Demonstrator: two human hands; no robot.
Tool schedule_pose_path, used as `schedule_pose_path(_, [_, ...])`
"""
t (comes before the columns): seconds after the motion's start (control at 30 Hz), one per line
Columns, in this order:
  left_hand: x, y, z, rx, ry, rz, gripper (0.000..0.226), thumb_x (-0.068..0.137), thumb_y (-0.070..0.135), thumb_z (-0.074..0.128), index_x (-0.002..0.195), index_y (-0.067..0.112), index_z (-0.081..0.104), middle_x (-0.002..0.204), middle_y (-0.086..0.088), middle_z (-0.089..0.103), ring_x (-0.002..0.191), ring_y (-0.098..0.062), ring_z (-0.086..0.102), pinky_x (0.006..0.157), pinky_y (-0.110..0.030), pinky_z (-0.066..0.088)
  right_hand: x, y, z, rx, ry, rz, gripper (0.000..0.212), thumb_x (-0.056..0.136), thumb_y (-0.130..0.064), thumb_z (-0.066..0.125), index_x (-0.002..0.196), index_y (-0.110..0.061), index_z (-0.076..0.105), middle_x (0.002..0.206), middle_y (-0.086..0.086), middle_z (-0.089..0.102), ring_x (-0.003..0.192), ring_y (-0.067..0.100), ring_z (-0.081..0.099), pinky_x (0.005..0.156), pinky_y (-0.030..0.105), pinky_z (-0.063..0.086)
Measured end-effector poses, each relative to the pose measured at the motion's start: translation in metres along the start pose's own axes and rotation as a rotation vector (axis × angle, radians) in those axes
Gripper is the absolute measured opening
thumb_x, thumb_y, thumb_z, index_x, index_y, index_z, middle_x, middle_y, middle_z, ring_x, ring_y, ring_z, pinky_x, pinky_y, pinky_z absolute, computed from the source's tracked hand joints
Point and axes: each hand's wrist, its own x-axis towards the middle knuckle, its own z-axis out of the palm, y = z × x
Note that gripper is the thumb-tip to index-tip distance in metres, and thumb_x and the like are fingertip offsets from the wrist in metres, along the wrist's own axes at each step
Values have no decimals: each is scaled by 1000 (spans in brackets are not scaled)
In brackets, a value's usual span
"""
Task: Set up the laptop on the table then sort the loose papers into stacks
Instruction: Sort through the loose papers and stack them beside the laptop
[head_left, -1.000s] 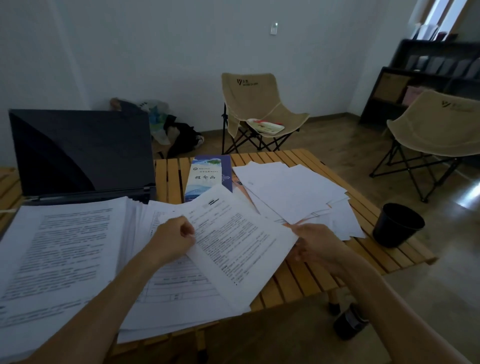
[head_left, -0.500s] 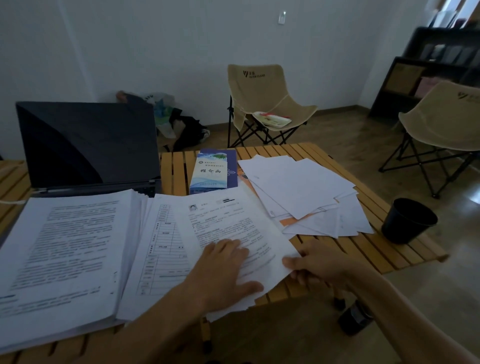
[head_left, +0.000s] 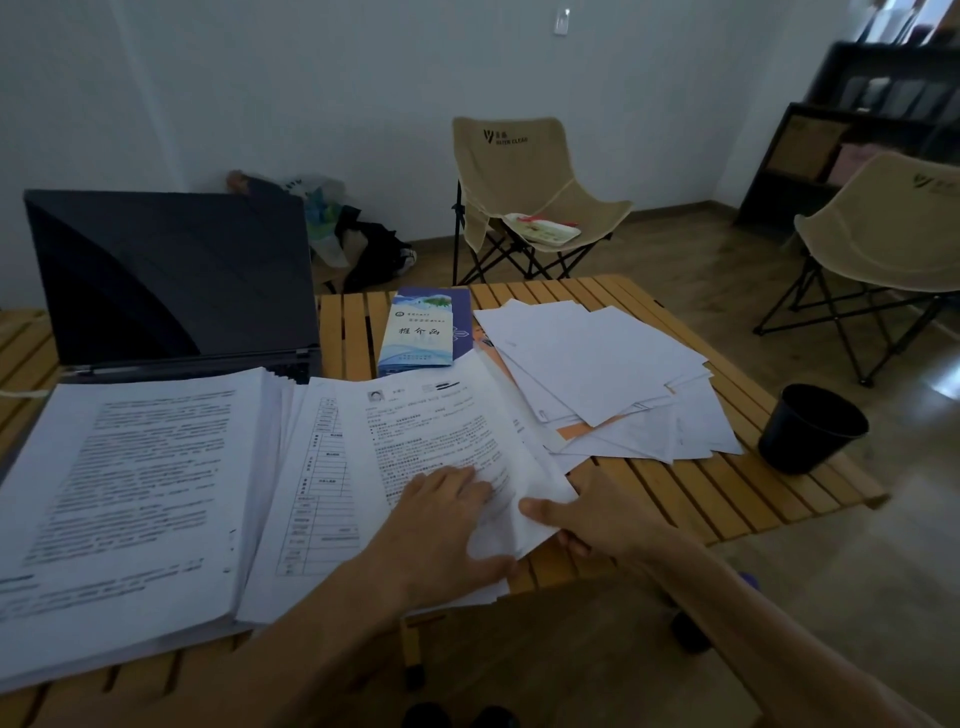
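Note:
An open black laptop (head_left: 171, 275) stands at the back left of the slatted wooden table (head_left: 691, 493), its screen dark. A thick stack of printed pages (head_left: 130, 493) lies in front of it. A thinner middle stack (head_left: 322, 467) lies beside that, topped by a printed sheet (head_left: 447, 431). My left hand (head_left: 447, 525) rests flat on that sheet with fingers spread. My right hand (head_left: 597, 514) pinches the sheet's right corner, thumb on top. A loose heap of white papers (head_left: 602, 374) with some orange showing spreads over the table's right part.
A blue booklet (head_left: 421, 332) lies behind the middle stack. A black bin (head_left: 810, 426) stands on the floor by the table's right edge. Two beige folding chairs (head_left: 524, 197) (head_left: 883, 244), bags (head_left: 363, 244) by the wall and a dark shelf (head_left: 883, 119) stand beyond.
The printed sheet came down from a tilted hold onto the middle stack. My left hand went from a closed grip at its left edge to lying flat on it.

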Motion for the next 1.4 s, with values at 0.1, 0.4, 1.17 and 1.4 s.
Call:
schedule_pose_path(0.1, [-3,1,-3,14,-3,7,83,81,76,46,146,27,33,154,5,31,143,-14,25,119,-39,21,0,0,0,114,-10,29,42,98,-53,48,93,-13,62,63,2,66,50,12,58,54,22,48])
schedule_pose_path(0.4, [-6,0,-6,-6,-89,-23,92,75,83,31,150,30,27,159,7,23,146,-12,17,122,-40,16,-1,-3,-14,463,-255,146,39,107,-36,36,123,-14,64,106,11,76,92,27,74,69,29,55])
schedule_pose_path(1.17, [-9,4,-8,32,-96,-58,89,79,80,41,150,30,20,158,8,21,147,-14,15,120,-49,15,7,2,-20,554,-330,84,36,108,-24,34,129,-9,58,119,16,71,113,36,67,86,43,60])
schedule_pose_path(1.4, [-8,4,-9,36,-82,-50,88,79,81,41,149,31,21,157,8,23,145,-14,18,120,-49,17,7,1,-21,587,-311,90,35,108,-23,32,126,-7,57,116,16,72,110,34,68,80,40,62])
